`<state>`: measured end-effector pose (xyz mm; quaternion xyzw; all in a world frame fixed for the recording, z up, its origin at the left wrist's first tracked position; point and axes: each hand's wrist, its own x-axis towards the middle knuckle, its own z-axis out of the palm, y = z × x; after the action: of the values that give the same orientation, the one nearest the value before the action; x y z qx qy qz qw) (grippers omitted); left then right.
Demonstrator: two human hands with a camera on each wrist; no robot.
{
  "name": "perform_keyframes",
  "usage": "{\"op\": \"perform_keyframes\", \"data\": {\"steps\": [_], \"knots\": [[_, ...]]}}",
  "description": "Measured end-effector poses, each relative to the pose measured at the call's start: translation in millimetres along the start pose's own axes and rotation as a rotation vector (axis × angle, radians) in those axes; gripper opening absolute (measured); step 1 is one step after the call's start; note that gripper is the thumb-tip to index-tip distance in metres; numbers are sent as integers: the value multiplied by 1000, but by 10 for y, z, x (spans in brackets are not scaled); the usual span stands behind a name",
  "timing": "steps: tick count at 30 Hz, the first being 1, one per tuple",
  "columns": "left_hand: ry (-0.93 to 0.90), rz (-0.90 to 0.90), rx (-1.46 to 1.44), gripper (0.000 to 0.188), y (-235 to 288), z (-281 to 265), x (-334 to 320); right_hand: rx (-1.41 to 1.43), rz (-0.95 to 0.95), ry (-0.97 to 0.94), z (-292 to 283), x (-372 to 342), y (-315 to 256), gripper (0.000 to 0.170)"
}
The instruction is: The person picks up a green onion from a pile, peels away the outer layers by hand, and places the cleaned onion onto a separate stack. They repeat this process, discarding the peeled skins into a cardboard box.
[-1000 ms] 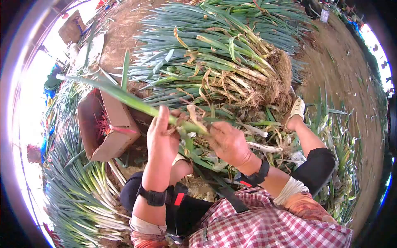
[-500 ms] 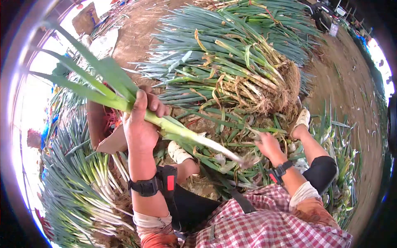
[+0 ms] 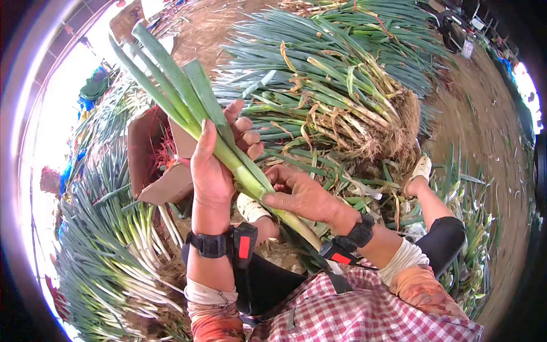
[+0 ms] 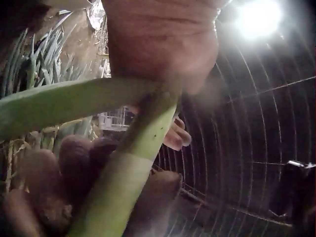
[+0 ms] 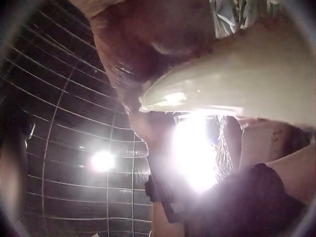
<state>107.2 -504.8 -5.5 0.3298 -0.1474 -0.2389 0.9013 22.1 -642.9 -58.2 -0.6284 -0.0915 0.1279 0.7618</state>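
Leek pile: many stalks with pale stems (image 3: 128, 256) lie on the ground, below and to the left of the cardboard box (image 3: 165, 185).
Red strings: a loose tangle (image 3: 164, 149) shows inside the box.
Left hand: it (image 3: 213, 176) is just to the right of the box and holds the leek loosely, the thumb on one side and the half-bent fingers on the other.
Leek: it (image 3: 244, 174) is in the air, slanting from above the box, where the leaves fan out, down to the right of it; its lower end comes near the right wrist strap (image 3: 362, 231).
Handling: I judge it light, rather stiff in the shaft, but soft and easy to tear in the leaves, perhaps slippery on the smooth skin; the good place to hold is the firm shaft below the fork.
Right hand: it (image 3: 305, 194) is farther right of the box and pinches the shaft, narrow, thumb in front; the wrist views are dim, so the exact finger places I cannot tell.
Rooty bundle: uncleaned stalks (image 3: 370, 111) lie to the upper right of the box.
Changed since half a second: the right hand was then away from the leek, over the loose leaves (image 3: 364, 194) right of the box; now it touches the shaft, and the leek slants more steeply.
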Motion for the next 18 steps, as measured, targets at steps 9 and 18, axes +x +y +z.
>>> {"op": "perform_keyframes", "data": {"steps": [9, 18], "knots": [[1, -60, -66, 54, -54, 59, -8, 107, -16, -19, -2, 4, 8, 25], [459, 83, 208, 33, -190, -122, -35, -297, 23, 239, -292, -617, 141, 21]]}}
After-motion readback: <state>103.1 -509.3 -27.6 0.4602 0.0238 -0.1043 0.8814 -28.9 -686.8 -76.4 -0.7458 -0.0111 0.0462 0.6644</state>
